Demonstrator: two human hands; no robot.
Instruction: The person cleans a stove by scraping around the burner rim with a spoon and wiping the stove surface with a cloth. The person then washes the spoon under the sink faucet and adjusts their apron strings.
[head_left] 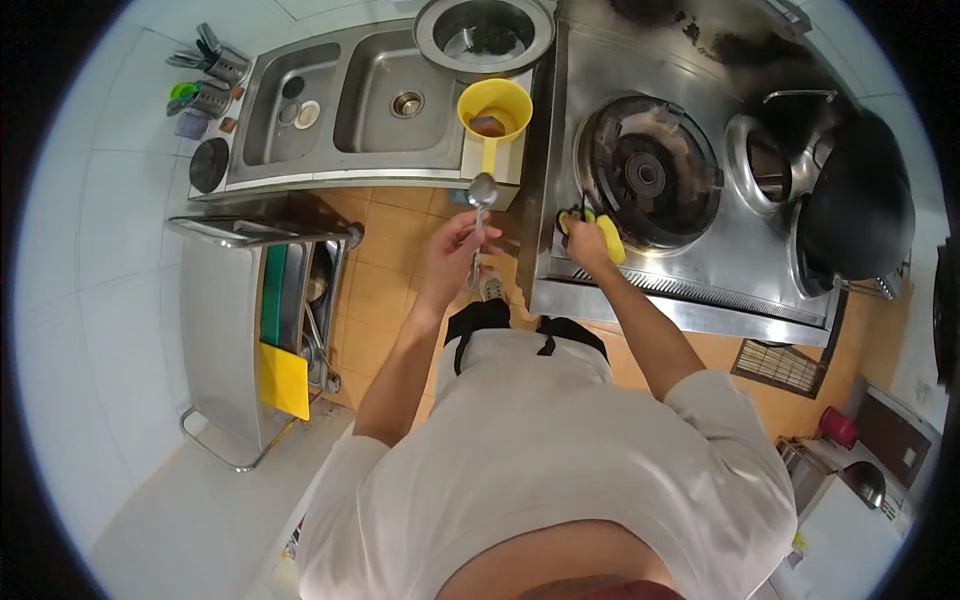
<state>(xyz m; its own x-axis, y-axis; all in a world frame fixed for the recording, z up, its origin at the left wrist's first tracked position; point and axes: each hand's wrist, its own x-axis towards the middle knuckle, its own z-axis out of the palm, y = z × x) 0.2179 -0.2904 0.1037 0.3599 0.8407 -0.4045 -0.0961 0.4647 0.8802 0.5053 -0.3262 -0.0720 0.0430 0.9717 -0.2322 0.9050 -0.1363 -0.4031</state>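
Note:
My left hand (458, 255) is closed around the handle of a metal spoon (481, 192), which it holds upright in front of the counter's edge, bowl end up. Just beyond the spoon stands a yellow ladle-like cup (496, 108) with a brownish thing inside, its handle pointing toward me. My right hand (587, 243) reaches to the front left corner of the steel stove. Its fingers are on a small dark item beside a yellow object (610, 238); what exactly they grip is too small to make out.
A double sink (350, 100) lies at the upper left, with a large metal pot (483, 38) at its right end. The burner (650, 170) and a black wok (860, 200) are to the right. A metal cart (222, 340) stands at left.

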